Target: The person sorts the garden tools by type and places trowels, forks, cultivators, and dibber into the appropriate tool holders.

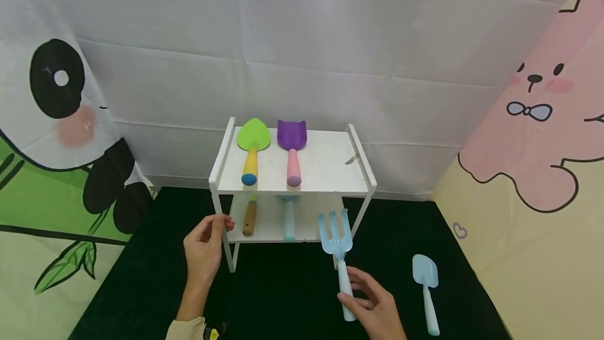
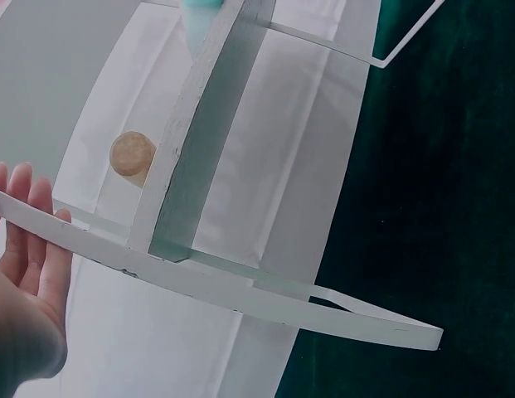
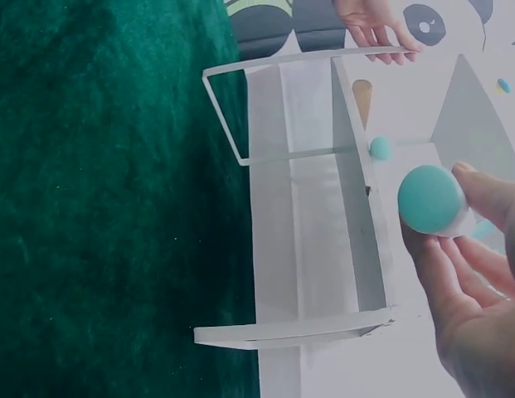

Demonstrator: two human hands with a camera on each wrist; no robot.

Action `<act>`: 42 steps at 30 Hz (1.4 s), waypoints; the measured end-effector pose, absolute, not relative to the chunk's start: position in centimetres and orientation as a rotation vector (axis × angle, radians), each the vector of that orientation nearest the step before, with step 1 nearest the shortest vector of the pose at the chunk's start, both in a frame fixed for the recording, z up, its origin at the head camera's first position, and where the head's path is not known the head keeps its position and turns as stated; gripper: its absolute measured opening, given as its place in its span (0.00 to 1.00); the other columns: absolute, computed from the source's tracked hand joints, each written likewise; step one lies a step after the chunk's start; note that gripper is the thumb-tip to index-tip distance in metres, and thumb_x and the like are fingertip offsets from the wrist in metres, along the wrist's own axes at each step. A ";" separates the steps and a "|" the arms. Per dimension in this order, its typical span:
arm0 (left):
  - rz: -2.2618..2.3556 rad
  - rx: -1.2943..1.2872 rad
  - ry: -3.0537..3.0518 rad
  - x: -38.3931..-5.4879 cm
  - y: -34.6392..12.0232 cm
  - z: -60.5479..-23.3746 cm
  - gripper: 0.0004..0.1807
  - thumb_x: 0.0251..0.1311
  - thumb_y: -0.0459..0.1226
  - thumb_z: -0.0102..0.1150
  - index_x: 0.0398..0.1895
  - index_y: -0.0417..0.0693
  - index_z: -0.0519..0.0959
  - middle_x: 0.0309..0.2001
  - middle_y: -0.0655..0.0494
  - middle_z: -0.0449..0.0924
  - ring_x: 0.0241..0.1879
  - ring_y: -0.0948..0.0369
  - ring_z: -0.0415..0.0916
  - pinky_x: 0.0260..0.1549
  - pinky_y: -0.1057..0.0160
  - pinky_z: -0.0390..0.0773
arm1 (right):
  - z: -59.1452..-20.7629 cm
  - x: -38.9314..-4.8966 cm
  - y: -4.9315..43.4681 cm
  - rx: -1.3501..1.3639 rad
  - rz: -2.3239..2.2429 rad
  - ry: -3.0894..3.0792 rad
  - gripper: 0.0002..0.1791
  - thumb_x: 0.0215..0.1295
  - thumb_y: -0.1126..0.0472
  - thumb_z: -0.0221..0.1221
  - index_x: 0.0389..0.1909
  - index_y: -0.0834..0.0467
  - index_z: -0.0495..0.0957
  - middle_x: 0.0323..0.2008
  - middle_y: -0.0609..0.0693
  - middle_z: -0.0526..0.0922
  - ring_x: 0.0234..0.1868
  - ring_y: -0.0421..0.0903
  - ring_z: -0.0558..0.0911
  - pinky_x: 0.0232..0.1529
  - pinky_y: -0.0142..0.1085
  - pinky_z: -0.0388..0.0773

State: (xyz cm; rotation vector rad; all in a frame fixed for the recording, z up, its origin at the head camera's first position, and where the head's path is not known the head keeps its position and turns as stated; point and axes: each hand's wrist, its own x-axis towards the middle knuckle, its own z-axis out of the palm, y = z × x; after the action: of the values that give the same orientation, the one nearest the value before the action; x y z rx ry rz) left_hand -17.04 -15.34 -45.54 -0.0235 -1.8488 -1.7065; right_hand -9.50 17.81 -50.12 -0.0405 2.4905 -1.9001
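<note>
In the head view my right hand (image 1: 375,306) holds a light blue hand fork (image 1: 337,245) by its handle, tines up, in front of the lower right of a white two-tier shelf (image 1: 325,167). The handle's round end (image 3: 429,199) faces the right wrist camera between thumb and fingers. My left hand (image 1: 204,248) grips the shelf's front left leg (image 2: 99,245). On the top tier lie a green trowel (image 1: 254,135) with a yellow handle and a purple shovel (image 1: 291,135) with a pink handle. Below are a wooden-handled tool (image 1: 250,218) and a light blue-handled one (image 1: 289,222), their heads mostly hidden.
A light blue hand trowel (image 1: 425,272) lies on the dark green cloth (image 1: 283,298) at the right. Behind the shelf hangs a white backdrop (image 1: 401,67), with a panda print at left and a pink bear print at right.
</note>
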 end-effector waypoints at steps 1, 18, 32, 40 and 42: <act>-1.709 -0.021 -1.849 -17.1 -15.3 -45.5 0.13 0.77 0.31 0.51 0.39 0.28 0.82 0.34 0.46 0.85 0.35 0.67 0.82 0.46 0.76 0.78 | -50.0 -9.6 17.8 -0.035 -1.897 2.488 0.30 0.63 0.54 0.72 0.65 0.55 0.75 0.58 0.56 0.80 0.55 0.51 0.83 0.48 0.36 0.85; -1.709 -0.009 -1.854 -17.0 -15.3 -45.8 0.13 0.77 0.31 0.51 0.39 0.29 0.82 0.34 0.52 0.85 0.35 0.68 0.82 0.47 0.76 0.78 | -48.9 -11.1 16.9 -0.096 -1.946 2.462 0.29 0.65 0.57 0.70 0.65 0.57 0.75 0.62 0.57 0.78 0.55 0.52 0.82 0.48 0.36 0.85; -1.708 -0.007 -1.851 -17.0 -15.4 -45.8 0.13 0.77 0.31 0.51 0.39 0.29 0.82 0.34 0.52 0.85 0.35 0.67 0.83 0.47 0.76 0.78 | -48.4 -13.1 15.6 -0.129 -1.920 2.540 0.29 0.65 0.54 0.70 0.64 0.58 0.76 0.58 0.59 0.79 0.53 0.52 0.84 0.47 0.36 0.85; -1.712 -0.025 -1.841 -17.2 -15.5 -46.0 0.13 0.77 0.30 0.51 0.39 0.29 0.82 0.34 0.49 0.85 0.35 0.67 0.83 0.47 0.76 0.78 | -48.0 -14.5 14.9 -0.175 -1.954 2.569 0.27 0.66 0.56 0.70 0.63 0.60 0.76 0.57 0.58 0.81 0.52 0.49 0.85 0.52 0.33 0.82; -1.713 -0.025 -1.839 -17.2 -15.5 -45.9 0.13 0.77 0.30 0.51 0.39 0.28 0.82 0.34 0.49 0.85 0.35 0.67 0.83 0.47 0.76 0.78 | -47.9 -14.7 14.8 -0.183 -1.961 2.572 0.28 0.66 0.56 0.69 0.63 0.62 0.76 0.57 0.58 0.81 0.52 0.49 0.84 0.54 0.31 0.80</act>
State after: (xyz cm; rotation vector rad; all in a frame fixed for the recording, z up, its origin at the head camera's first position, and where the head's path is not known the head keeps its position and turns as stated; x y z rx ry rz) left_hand -17.21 -15.46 -45.95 -0.0247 -1.8387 -1.7127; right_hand -14.72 14.75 -47.86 -0.1833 2.5718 -1.9611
